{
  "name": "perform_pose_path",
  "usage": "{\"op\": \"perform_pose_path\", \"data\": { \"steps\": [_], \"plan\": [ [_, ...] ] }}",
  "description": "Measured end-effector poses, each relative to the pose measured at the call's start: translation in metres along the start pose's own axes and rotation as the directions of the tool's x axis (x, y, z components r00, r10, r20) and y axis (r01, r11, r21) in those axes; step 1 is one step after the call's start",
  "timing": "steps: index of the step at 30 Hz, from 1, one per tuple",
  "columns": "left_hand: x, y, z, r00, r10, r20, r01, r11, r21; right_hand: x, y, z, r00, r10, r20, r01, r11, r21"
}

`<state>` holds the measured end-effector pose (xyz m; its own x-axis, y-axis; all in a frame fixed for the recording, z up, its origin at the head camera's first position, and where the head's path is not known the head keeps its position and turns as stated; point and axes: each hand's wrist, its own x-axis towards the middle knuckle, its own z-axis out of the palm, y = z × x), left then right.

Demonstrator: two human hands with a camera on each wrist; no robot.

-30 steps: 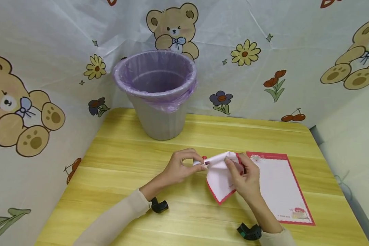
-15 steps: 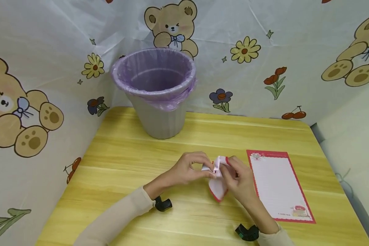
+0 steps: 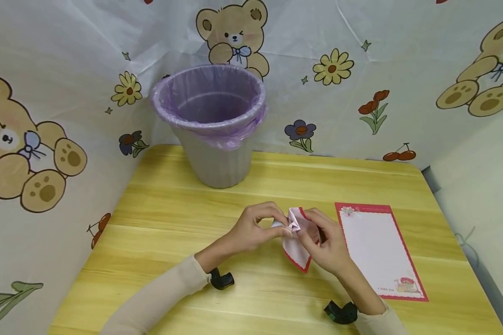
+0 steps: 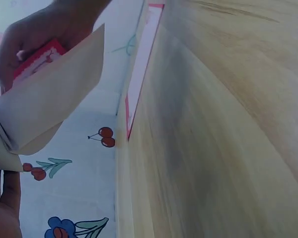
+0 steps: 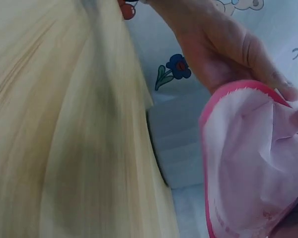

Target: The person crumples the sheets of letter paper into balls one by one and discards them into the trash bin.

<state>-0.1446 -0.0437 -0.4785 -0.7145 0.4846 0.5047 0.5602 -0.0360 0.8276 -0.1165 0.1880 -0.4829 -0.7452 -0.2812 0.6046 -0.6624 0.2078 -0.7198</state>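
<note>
As I watch through the head camera, the left hand [image 3: 255, 229] and right hand [image 3: 330, 246] pinch a creased, red-bordered paper [image 3: 297, 251] between them above the wood-grained counter [image 3: 172, 209]; print [image 3: 386, 289] on the flat sheet [image 3: 377, 251] nearby is too small to read. My left-wrist view shows the paper's smooth bend; the right-wrist one, its puckered face.

The creased paper [image 3: 296, 250] looks matt, the tabletop [image 3: 172, 223] smooth wood, the bin [image 3: 222, 167] plastic, its liner [image 3: 231, 140] glossy.

The creased paper [image 3: 296, 250] partly hides the fingers [image 3: 321, 219] of the right hand [image 3: 330, 246].
</note>
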Motion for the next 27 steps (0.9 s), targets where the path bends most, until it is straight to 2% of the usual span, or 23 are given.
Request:
{"op": "perform_pose_path", "data": {
  "steps": [4,9,11,15,20,27],
  "plan": [
    [0.001,0.001,0.000,1.000,-0.016,-0.019,0.015,0.999,-0.032,-0.004,0.000,0.000,0.998,0.025,0.056,-0.026,1.000,0.014],
    [0.000,0.002,0.003,0.994,-0.078,-0.082,0.072,0.995,-0.068,-0.008,-0.002,0.006,0.985,0.108,0.132,-0.096,0.991,-0.096],
    [0.000,0.003,0.005,0.988,-0.110,-0.112,0.100,0.991,-0.090,-0.009,-0.002,0.009,0.985,0.111,0.135,-0.092,0.986,-0.141],
    [-0.001,0.003,0.011,0.977,-0.162,-0.138,0.143,0.981,-0.134,-0.011,0.001,0.012,0.995,0.060,0.075,-0.042,0.975,-0.220],
    [0.000,0.003,0.015,0.974,-0.190,-0.126,0.170,0.973,-0.158,-0.009,0.003,0.013,0.999,-0.015,-0.033,0.006,0.967,-0.256],
    [-0.001,0.001,0.016,0.967,-0.230,-0.107,0.205,0.958,-0.200,-0.009,0.004,0.013,0.997,-0.057,-0.048,0.044,0.971,-0.236]
  ]
}}
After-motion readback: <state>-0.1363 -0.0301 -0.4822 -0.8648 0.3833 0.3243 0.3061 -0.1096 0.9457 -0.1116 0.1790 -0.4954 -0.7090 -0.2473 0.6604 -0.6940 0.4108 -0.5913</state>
